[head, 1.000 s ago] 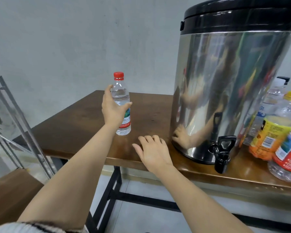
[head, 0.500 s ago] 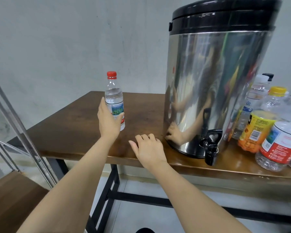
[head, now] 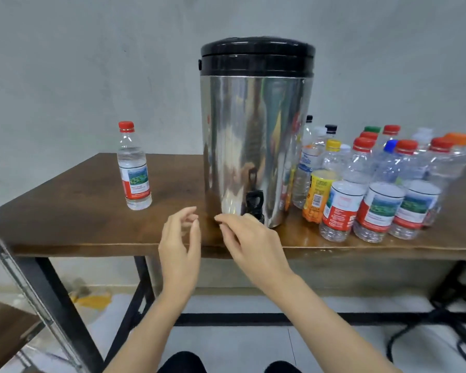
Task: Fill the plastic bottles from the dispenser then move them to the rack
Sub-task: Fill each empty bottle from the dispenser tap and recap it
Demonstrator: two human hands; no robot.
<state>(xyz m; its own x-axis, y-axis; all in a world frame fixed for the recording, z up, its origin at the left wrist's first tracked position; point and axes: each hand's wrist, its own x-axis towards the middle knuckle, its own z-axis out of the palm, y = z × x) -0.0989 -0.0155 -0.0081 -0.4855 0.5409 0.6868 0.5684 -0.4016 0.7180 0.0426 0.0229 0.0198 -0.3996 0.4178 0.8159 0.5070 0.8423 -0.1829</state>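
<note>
The left hand point(head: 180, 246) and right hand point(head: 250, 243) hover over the table's point(head: 65, 219) front edge, a small gap between them, both empty with fingers loosely bent. The right fingertips are near the black tap point(head: 254, 203) of the dispenser point(head: 256, 146) (steel, black lid). A red-capped bottle point(head: 133, 168) stands upright well to its left. A bottle cluster point(head: 374, 189) crowds its right.

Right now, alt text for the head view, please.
Empty left hand and right hand hover before a shiny steel dispenser on a brown wooden table. One red-capped clear plastic bottle stands left of it, many capped bottles right.
</note>
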